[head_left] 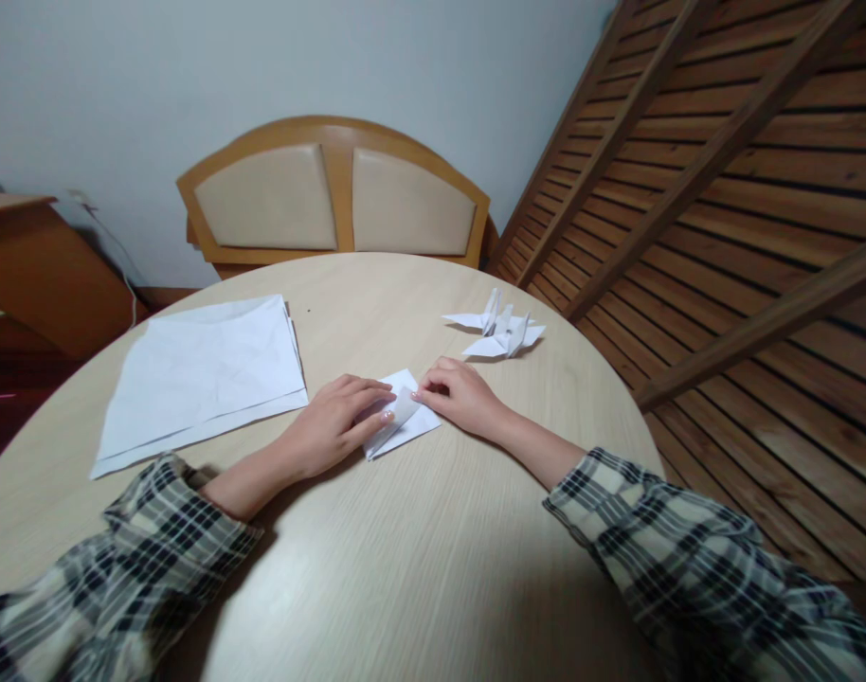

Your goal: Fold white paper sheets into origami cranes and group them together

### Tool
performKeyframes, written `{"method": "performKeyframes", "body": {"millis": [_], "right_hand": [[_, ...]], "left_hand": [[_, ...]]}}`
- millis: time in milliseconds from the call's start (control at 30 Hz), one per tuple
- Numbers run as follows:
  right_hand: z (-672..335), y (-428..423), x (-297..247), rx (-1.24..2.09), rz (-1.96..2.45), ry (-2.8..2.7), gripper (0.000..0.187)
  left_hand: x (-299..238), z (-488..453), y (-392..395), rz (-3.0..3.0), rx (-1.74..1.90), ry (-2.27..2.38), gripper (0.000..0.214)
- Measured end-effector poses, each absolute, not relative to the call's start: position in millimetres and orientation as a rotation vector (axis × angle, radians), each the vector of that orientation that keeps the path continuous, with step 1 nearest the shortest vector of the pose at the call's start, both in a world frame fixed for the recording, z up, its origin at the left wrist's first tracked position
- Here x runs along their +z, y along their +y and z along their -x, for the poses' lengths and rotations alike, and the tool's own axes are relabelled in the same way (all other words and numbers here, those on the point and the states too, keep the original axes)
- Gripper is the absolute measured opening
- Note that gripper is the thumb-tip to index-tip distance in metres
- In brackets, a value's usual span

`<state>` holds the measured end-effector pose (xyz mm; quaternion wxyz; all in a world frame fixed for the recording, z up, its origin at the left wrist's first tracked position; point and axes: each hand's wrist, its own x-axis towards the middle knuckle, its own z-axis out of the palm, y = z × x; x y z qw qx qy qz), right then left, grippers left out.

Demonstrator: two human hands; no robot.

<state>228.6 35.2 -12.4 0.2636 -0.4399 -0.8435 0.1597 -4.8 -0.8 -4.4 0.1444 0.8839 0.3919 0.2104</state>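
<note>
A small folded piece of white paper [413, 428] lies near the middle of the round wooden table [433, 568]. My left hand [333, 426] rests on its left part, fingers lying over it and thumb pressing a raised flap. My right hand [460, 393] has its fingers curled at the paper's upper right corner, pinching that flap's edge. Both sleeves are plaid.
A stack of white paper sheets [202, 374] lies on the table's left side. Finished folded paper cranes [500, 330] sit at the far right of the table. A wooden chair [333, 194] stands behind the table. A slatted wooden frame [724, 189] leans at the right.
</note>
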Motion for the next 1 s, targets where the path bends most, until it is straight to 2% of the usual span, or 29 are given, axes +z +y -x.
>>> {"method": "performKeyframes", "body": {"millis": [200, 367, 567, 900, 1000], "right_hand": [[-226, 33, -12, 0.405, 1.250, -2.278, 0.017], [-226, 32, -14, 0.378, 1.248, -2.286, 0.014], [-228, 31, -13, 0.416, 1.232, -2.294, 0.001], [-229, 31, -13, 0.332, 1.117, -2.348, 0.021], [-227, 29, -12, 0.268, 1.058, -2.381, 0.020]], "left_hand": [[-5, 0, -3, -2.591, 0.605, 1.197, 0.044], [-5, 4, -2, -2.592, 0.551, 1.163, 0.056], [-3, 9, -1, -2.665, 0.435, 1.079, 0.044], [-1, -2, -12, -2.829, 0.346, 1.207, 0.046], [0, -9, -17, -2.861, 0.348, 1.322, 0.047]]}}
